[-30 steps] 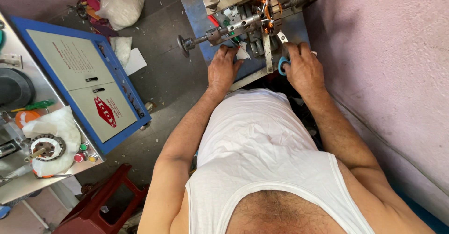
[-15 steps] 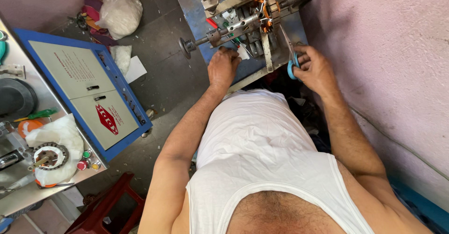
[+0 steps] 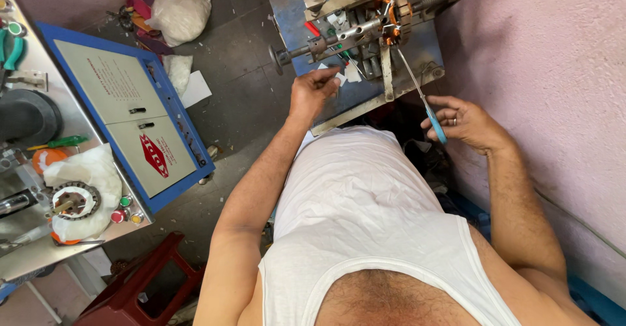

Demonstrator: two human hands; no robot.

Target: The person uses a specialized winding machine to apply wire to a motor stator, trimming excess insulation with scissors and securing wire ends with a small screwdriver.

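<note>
While the right hand (image 3: 464, 122) holds a blue-handled tool (image 3: 420, 98), the left hand (image 3: 313, 91) pinches a small white piece (image 3: 338, 76) just below the motor part (image 3: 390, 3).

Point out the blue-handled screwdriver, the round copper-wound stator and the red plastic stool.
blue-handled screwdriver (image 3: 435, 122), head view, handle.
round copper-wound stator (image 3: 392, 4), head view, ring edge.
red plastic stool (image 3: 134, 287), head view, seat.

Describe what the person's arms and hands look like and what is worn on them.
Both arms are bare from shoulder to wrist, with no sleeves; a white sleeveless vest covers the torso. The left hand wears no glove, and no ring shows on it. The right hand is also ungloved, with a ring on one finger.
</note>
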